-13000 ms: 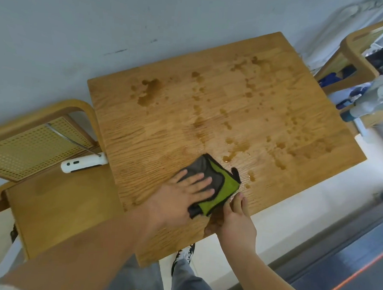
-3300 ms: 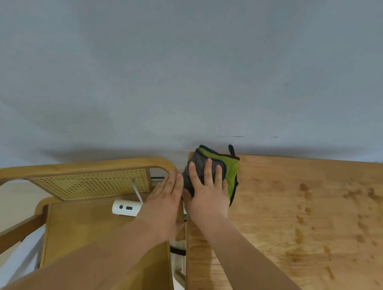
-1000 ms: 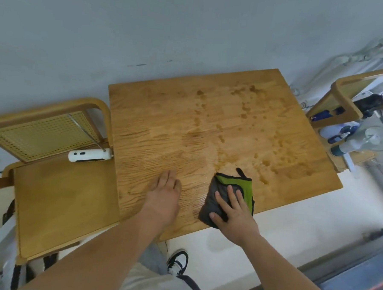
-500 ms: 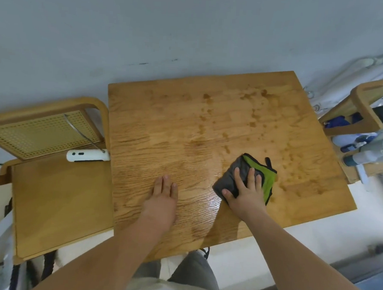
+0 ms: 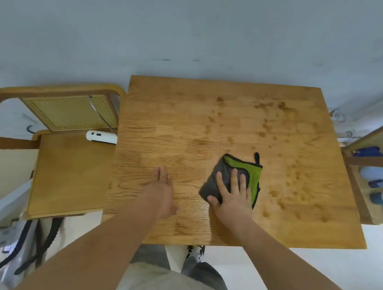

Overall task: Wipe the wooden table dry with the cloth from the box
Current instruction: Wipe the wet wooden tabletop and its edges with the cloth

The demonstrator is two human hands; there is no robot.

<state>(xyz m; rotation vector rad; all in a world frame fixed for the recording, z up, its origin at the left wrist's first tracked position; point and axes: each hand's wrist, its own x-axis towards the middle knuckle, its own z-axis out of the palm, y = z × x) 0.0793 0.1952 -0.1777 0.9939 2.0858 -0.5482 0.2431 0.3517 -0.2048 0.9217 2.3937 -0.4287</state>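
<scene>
The square wooden table [image 5: 165, 112] fills the middle of the head view. Dark wet spots dot its right half and far middle; its left half looks smooth. A folded grey and green cloth [image 5: 252, 173] lies flat just right of the table's centre. My right hand [image 5: 233, 195] presses down on the cloth with fingers spread. My left hand [image 5: 161, 191] rests flat on the bare wood to the left of the cloth, holding nothing.
A wooden chair [image 5: 67, 173] with a cane back stands against the table's left edge, a white device [image 5: 101, 137] lying on its seat. A second wooden frame [image 5: 366, 176] with bottles stands at the right. A grey wall runs behind the table.
My right hand has slid the cloth from the near edge up toward the table's middle. My left hand has stayed flat on the wood.
</scene>
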